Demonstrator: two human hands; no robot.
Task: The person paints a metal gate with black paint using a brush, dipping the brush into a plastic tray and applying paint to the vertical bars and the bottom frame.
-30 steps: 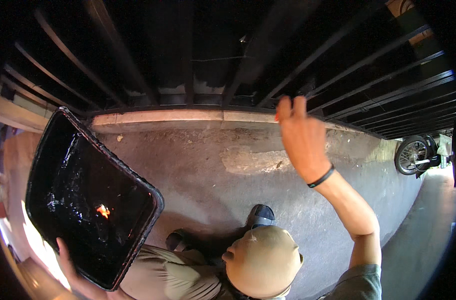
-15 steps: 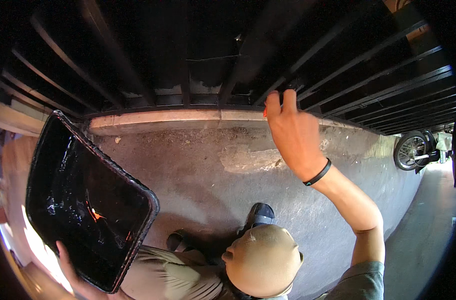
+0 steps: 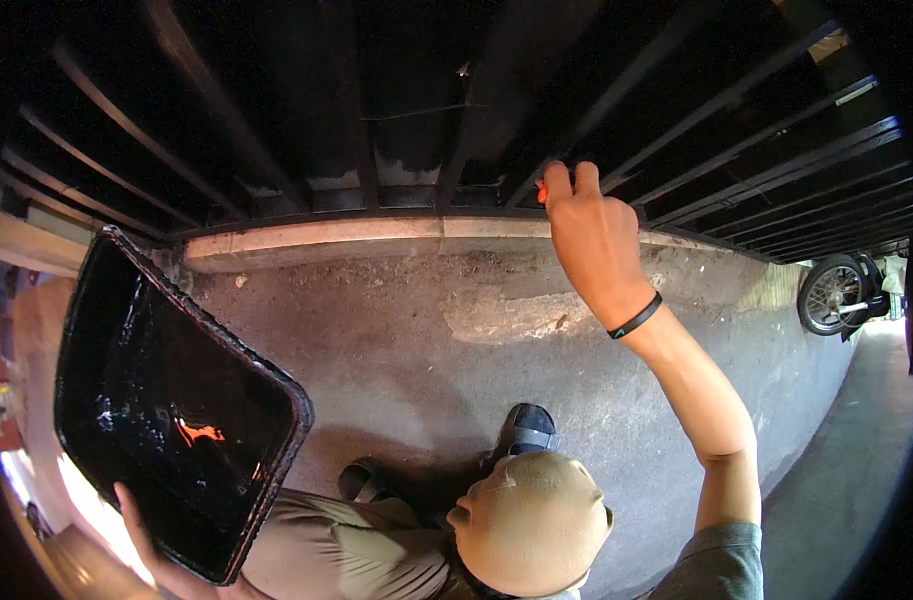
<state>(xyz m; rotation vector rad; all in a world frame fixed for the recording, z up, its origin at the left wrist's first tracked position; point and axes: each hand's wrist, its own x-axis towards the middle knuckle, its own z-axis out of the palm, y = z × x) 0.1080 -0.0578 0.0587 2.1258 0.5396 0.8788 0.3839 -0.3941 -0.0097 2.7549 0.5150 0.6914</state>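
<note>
At the lower left, my left hand (image 3: 141,540) grips the lower edge of a black open tub (image 3: 248,348), its thumb showing on the outside. The tub is tilted, with glossy black liquid that looks like paint (image 3: 166,385) inside and a bright orange reflection on it. My right hand (image 3: 601,245), with a dark wristband, is raised at the foot of black metal bars (image 3: 366,130). Its fingers are closed round a small tool with an orange handle (image 3: 542,192). Most of that tool is hidden by the fingers and the dark background.
A pale ledge (image 3: 376,238) runs under the bars, above a rough grey concrete surface (image 3: 396,330). A motorcycle wheel (image 3: 831,295) stands at the far right. My dark shoe (image 3: 532,430) and a rounded beige shape (image 3: 531,520) are at the lower middle.
My right hand has shifted slightly up and right along the bars, with more of the orange handle showing. The tub has barely moved, and its orange reflection has changed shape.
</note>
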